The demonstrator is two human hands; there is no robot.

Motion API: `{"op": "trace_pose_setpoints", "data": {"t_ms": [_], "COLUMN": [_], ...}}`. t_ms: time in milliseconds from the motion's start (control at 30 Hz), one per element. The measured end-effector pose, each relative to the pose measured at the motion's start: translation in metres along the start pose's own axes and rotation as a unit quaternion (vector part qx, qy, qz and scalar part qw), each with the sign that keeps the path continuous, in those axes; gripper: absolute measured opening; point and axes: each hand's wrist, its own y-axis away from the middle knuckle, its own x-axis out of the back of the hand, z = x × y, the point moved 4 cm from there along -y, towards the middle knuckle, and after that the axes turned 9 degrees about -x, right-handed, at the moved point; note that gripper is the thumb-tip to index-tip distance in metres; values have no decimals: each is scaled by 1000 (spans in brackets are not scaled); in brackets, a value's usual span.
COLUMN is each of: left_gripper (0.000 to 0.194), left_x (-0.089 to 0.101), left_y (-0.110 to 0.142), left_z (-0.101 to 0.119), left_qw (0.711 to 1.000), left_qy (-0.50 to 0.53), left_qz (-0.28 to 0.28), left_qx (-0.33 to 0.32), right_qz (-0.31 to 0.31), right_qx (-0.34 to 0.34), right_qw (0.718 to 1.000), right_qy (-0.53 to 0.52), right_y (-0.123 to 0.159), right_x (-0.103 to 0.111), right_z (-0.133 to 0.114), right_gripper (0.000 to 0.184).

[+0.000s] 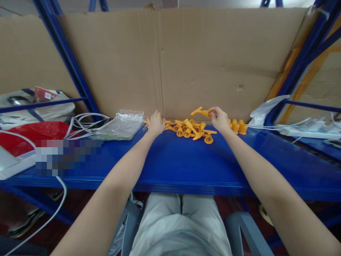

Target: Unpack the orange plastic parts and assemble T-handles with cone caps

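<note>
My right hand [218, 118] pinches an orange plastic piece [204, 112] by its cup-shaped end, just above the tabletop near the cardboard. The piece has a flared, hollow cup and a narrow, branched handle pointing left. My left hand [156, 123] reaches down at the back of the table, its thumb apart from its fingers. Small shiny bits, too fine to name, and some orange parts lie around it. Between my hands spreads a loose pile of similar orange pieces [189, 125], several with their open cups facing me. Right of my right hand stand several orange pieces [239, 127] in a group.
A tall cardboard sheet [213, 64] closes off the back of the blue table [186, 163]. Clear plastic bags [119, 126], white cables [85, 122] and a red bag [37, 133] lie left. Blue metal posts [69, 60] rise at both sides. A white power strip [309, 131] is far right.
</note>
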Motion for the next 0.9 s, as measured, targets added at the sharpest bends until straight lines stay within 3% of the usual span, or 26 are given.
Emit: {"op": "trace_pose_setpoints", "data": {"t_ms": [133,233,333,600,900], "left_gripper": [49,51,46,26,39], "left_x": [9,9,8,0,-2], "left_y": [2,6,10,7,6], "left_z": [33,57,73,70,66], "left_qw": [984,963,946,941,936], "left_qy": [18,25,32,11,-15], "left_qz": [53,40,28,-5,20], "left_qx": [-170,-266,-322,-339,-352], "right_qz": [-41,-66,-92,-161,-208], "right_qx": [48,90,121,117,99], "right_qw": [998,993,988,980,972], "right_qy": [-29,-32,-26,-27,-32], "right_y": [6,13,20,23,25], "right_x": [-9,-14,-18,-24,-32], "right_z": [-22,-43,-60,-65,-62], "right_gripper": [23,25,27,32,41]}}
